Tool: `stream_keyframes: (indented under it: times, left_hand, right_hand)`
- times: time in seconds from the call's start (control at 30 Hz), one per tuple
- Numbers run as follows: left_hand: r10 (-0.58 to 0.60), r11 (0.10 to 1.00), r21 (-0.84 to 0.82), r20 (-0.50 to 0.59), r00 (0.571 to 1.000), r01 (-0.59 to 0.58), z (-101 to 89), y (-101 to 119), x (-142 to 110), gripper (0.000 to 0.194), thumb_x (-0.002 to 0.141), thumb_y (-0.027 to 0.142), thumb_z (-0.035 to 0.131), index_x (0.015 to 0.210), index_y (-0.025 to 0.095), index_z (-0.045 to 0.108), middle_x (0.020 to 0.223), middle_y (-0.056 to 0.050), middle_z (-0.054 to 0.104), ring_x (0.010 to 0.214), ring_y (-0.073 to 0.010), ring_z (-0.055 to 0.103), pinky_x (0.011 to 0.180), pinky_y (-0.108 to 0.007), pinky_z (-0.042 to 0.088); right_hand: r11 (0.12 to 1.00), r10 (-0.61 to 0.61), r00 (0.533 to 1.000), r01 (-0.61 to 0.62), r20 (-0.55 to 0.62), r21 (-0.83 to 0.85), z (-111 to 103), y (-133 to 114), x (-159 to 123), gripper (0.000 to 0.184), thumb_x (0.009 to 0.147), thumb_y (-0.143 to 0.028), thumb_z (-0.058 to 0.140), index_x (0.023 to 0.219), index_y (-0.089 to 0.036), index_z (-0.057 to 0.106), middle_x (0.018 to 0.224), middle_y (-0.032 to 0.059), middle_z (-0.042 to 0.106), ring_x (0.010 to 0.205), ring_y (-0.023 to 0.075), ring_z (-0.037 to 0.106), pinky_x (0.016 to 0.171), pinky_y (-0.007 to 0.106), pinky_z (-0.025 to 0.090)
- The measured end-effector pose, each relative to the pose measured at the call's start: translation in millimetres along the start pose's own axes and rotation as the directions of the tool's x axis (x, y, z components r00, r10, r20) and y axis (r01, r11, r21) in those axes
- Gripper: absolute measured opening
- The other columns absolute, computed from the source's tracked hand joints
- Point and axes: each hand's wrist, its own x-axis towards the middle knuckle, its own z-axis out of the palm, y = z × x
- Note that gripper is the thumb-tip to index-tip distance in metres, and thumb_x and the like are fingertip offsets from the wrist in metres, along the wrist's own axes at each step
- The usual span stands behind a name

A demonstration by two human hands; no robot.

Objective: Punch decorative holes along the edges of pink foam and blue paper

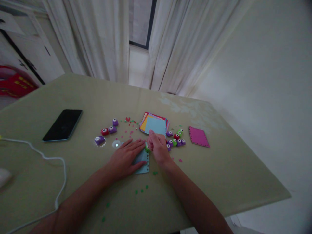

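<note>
A left hand [129, 158] lies flat on a blue card [143, 157], fingers nearly together, thumb apart. Just past those fingertips, a green punch [147, 149] sits at the card's edge beside the curled right fingers [151, 138], their exact grip unclear. A card stack [156, 124] lies just beyond them; a pink card [199, 137], well to their right.

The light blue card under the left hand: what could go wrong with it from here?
If the left hand shifts, the light blue card might skew or crease. The green one-eyed piece at its edge, beside the curled right hand, could get nudged out of place. Loose green bits nearby might be scattered by a forearm.
</note>
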Motion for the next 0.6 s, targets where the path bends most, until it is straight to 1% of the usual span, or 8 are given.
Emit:
stream_keyframes:
  times: [0.07, 0.1, 0.2, 0.23, 0.27, 0.33, 0.4, 0.6]
  left_hand:
    - [0.000, 1.000, 0.009, 0.003, 1.000, 0.000, 0.4, -0.4, -0.4, 0.066, 0.103, 0.054, 0.062, 0.160, 0.022, 0.052, 0.164, -0.012, 0.055, 0.152, -0.0324, 0.052, 0.130, -0.056, 0.034]
    - [-0.001, 1.000, 0.014, 0.004, 1.000, 0.001, 0.7, -0.5, -0.6, 0.067, 0.103, 0.054, 0.062, 0.160, 0.022, 0.052, 0.164, -0.012, 0.055, 0.152, -0.0324, 0.052, 0.130, -0.056, 0.034]
    - [-0.002, 1.000, 0.029, -0.004, 1.000, 0.002, 1.5, -1.0, -1.2, 0.067, 0.103, 0.055, 0.063, 0.159, 0.020, 0.053, 0.164, -0.013, 0.055, 0.151, -0.0321, 0.053, 0.130, -0.056, 0.034]
    - [0.000, 0.999, 0.033, -0.010, 1.000, 0.000, 1.8, -1.4, -1.5, 0.067, 0.103, 0.055, 0.063, 0.159, 0.020, 0.053, 0.164, -0.013, 0.055, 0.151, -0.0319, 0.053, 0.131, -0.055, 0.034]
    - [0.002, 0.999, 0.039, -0.016, 1.000, -0.002, 2.1, -1.8, -1.7, 0.067, 0.103, 0.056, 0.063, 0.159, 0.020, 0.053, 0.165, -0.013, 0.054, 0.152, -0.0318, 0.052, 0.131, -0.055, 0.034]
    - [0.004, 0.999, 0.053, -0.021, 1.000, -0.003, 2.7, -2.8, -2.4, 0.068, 0.103, 0.057, 0.062, 0.159, 0.021, 0.052, 0.166, -0.012, 0.052, 0.152, -0.0316, 0.052, 0.131, -0.054, 0.033]
    - [0.004, 0.998, 0.066, -0.015, 1.000, -0.003, 3.5, -3.8, -3.1, 0.069, 0.103, 0.059, 0.061, 0.160, 0.022, 0.052, 0.167, -0.011, 0.052, 0.152, -0.0314, 0.051, 0.131, -0.054, 0.032]
    - [-0.002, 0.998, 0.069, -0.015, 1.000, 0.003, 3.6, -4.7, -4.3, 0.071, 0.103, 0.062, 0.060, 0.161, 0.023, 0.050, 0.169, -0.011, 0.050, 0.153, -0.0321, 0.050, 0.132, -0.055, 0.031]
  right_hand:
    - [0.979, -0.108, 0.994, 0.105, -0.006, -0.176, -11.7, -5.4, -7.8, 0.057, 0.108, -0.055, 0.047, 0.061, -0.024, 0.039, 0.056, -0.0057, 0.037, 0.053, 0.0132, 0.033, 0.056, 0.031, 0.029]
    - [0.942, -0.162, 0.987, 0.161, 0.024, -0.296, -18.1, -6.8, -11.9, 0.052, 0.108, -0.050, 0.051, 0.064, -0.023, 0.045, 0.060, -0.0046, 0.042, 0.057, 0.0141, 0.039, 0.059, 0.031, 0.031]
    - [0.733, -0.263, 0.942, 0.337, 0.210, -0.591, -34.3, -4.5, -21.9, 0.020, 0.104, -0.035, 0.064, 0.091, -0.020, 0.067, 0.088, 0.0033, 0.068, 0.084, 0.0203, 0.060, 0.079, 0.033, 0.043]
    - [0.655, -0.270, 0.923, 0.384, 0.274, -0.651, -37.9, -2.1, -24.0, 0.011, 0.103, -0.031, 0.067, 0.101, -0.020, 0.070, 0.099, 0.0059, 0.072, 0.095, 0.0228, 0.062, 0.087, 0.035, 0.044]
    - [0.584, -0.267, 0.909, 0.418, 0.321, -0.696, -40.6, 0.3, -25.5, 0.009, 0.102, -0.027, 0.069, 0.107, -0.020, 0.072, 0.108, 0.0073, 0.074, 0.103, 0.0245, 0.063, 0.093, 0.038, 0.043]
    - [0.481, -0.238, 0.902, 0.432, 0.360, -0.763, -44.0, 4.0, -26.7, 0.010, 0.101, -0.024, 0.072, 0.110, -0.022, 0.073, 0.113, 0.0068, 0.076, 0.108, 0.0257, 0.063, 0.098, 0.040, 0.041]
    - [0.425, -0.228, 0.913, 0.405, 0.337, -0.810, -46.2, 5.4, -26.3, 0.007, 0.100, -0.024, 0.074, 0.107, -0.022, 0.074, 0.111, 0.0055, 0.076, 0.106, 0.0254, 0.063, 0.097, 0.041, 0.039]
    - [0.368, -0.293, 0.937, 0.295, 0.192, -0.882, -54.2, 11.0, -21.6, 0.011, 0.095, -0.027, 0.080, 0.097, -0.022, 0.071, 0.125, 0.0076, 0.074, 0.117, 0.0291, 0.061, 0.099, 0.043, 0.037]
